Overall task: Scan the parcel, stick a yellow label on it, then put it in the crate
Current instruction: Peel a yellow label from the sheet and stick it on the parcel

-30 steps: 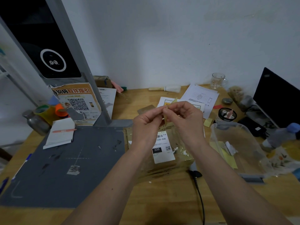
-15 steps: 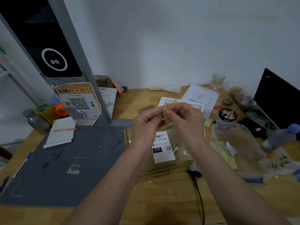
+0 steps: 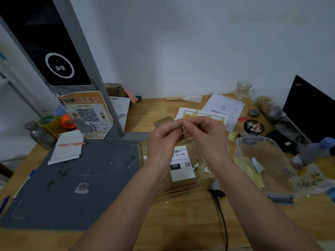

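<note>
A flat brown parcel [image 3: 201, 175] with a white shipping label [image 3: 182, 164] lies on the wooden table below my hands. Both hands are raised above it and meet at a small yellow label [image 3: 193, 115]. My left hand [image 3: 164, 137] pinches one edge of it between thumb and forefinger. My right hand [image 3: 205, 132] pinches the other side, its fingers curled. A clear plastic crate [image 3: 282, 151] stands to the right of the parcel, with yellow notes and a white scrap inside.
A grey mat [image 3: 76, 182] covers the table's left half, a notepad with a pen [image 3: 66, 150] at its far edge. A scanner stand [image 3: 54, 57] rises at back left. Papers [image 3: 223, 105], a glass mug [image 3: 243, 89], a monitor [image 3: 310, 109] and a bottle [image 3: 313, 153] crowd the right. A black cable [image 3: 222, 218] runs toward me.
My hands stay together over the parcel and have drifted slightly. The fingers keep working at the yellow label, which now sticks up a little more between them.
</note>
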A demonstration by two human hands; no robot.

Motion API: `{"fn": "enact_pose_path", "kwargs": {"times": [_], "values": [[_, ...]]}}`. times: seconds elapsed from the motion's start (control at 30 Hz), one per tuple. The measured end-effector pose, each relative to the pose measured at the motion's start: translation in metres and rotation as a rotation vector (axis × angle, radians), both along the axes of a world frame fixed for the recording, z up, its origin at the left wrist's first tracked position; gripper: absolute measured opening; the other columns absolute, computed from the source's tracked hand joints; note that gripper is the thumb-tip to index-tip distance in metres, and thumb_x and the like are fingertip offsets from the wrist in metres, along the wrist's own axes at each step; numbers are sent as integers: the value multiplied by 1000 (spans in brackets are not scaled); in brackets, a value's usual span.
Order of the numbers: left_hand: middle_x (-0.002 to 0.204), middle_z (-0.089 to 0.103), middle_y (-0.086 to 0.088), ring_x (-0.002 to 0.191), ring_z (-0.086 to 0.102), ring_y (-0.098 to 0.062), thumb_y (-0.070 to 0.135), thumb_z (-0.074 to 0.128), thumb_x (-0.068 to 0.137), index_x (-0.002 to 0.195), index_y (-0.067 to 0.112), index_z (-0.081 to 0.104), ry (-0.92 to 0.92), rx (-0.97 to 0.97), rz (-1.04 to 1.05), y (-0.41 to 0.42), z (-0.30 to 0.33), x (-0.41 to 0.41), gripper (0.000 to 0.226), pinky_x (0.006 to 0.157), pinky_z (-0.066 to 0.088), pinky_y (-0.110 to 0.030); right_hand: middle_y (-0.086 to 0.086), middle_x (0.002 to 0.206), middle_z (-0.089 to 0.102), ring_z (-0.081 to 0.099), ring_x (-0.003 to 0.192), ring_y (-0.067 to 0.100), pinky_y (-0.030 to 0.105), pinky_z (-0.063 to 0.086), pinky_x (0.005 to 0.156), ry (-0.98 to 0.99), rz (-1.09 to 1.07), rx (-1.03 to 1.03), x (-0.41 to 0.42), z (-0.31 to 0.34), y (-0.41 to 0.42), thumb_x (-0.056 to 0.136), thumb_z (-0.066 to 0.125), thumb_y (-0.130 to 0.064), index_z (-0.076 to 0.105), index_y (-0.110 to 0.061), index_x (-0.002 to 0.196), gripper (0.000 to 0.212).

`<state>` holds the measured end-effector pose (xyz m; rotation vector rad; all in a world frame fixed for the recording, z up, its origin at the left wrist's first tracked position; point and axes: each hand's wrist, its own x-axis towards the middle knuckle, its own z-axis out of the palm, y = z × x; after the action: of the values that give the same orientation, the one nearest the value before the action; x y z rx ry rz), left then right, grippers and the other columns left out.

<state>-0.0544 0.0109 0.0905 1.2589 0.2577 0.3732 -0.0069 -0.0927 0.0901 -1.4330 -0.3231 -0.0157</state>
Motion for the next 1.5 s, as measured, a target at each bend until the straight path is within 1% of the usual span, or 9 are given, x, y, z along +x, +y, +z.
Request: {"fn": "enact_pose_path", "kwargs": {"times": [0.23,0.4,0.6,0.77,0.83,1.03,1.2,1.33,1.5], "values": [[99,75,-9,94,71,-20,-5,58,86,98,3,74,1,-35,4,-1,1,-1,22,82,57,-29,5,71,69,61,67,16,33,54,70,3,-11,-35,-1,-2,1,77,70,-3,71,-12,76,9],[103,73,-15,100,69,-26,-5,57,86,102,0,72,18,-12,36,-2,1,0,22,92,53,-38,6,77,72,65,70,12,23,53,67,16,-3,-20,-3,-3,2,74,73,-7,72,-15,76,8],[105,73,-12,101,69,-24,-5,58,86,104,2,72,17,51,54,-3,1,-2,23,94,53,-40,5,75,72,65,70,13,26,54,68,5,-46,-40,-2,-3,3,75,72,-6,72,-14,74,8],[102,75,-8,98,70,-19,-4,60,86,103,3,73,20,81,54,-4,-1,-4,22,90,55,-34,9,74,71,65,68,18,32,56,69,-16,-59,-78,-2,-4,3,75,69,-4,72,-10,75,7],[100,75,-7,96,70,-18,-2,60,86,101,3,73,18,70,48,-3,-1,-5,21,88,55,-32,12,75,72,66,71,27,39,58,71,-13,-55,-83,-2,-4,3,76,69,-4,73,-9,76,6],[102,72,-19,97,70,-30,9,68,82,102,-3,70,20,-32,-29,2,-1,-4,23,92,53,-41,20,79,71,65,79,44,53,56,76,-32,-24,-97,-3,-3,-1,77,69,-4,71,-5,78,3],[97,73,-22,93,71,-33,10,72,79,95,-3,71,40,-100,-41,5,-1,-1,21,88,55,-40,16,76,71,63,69,27,44,56,73,-55,-11,-111,-5,-1,-2,77,71,-5,72,-10,76,5],[88,75,-18,86,72,-30,8,71,80,85,2,74,38,-122,-15,6,-1,0,9,79,58,-33,18,73,70,65,71,38,43,56,73,-68,16,-119,-3,-1,-1,77,70,-4,70,-8,75,5],[82,74,-13,82,72,-24,6,66,84,87,-2,71,37,-146,-19,6,0,0,10,79,58,-30,19,72,69,64,68,28,38,55,73,-47,43,-90,-2,-2,-1,77,70,-5,70,-9,74,5]]}}
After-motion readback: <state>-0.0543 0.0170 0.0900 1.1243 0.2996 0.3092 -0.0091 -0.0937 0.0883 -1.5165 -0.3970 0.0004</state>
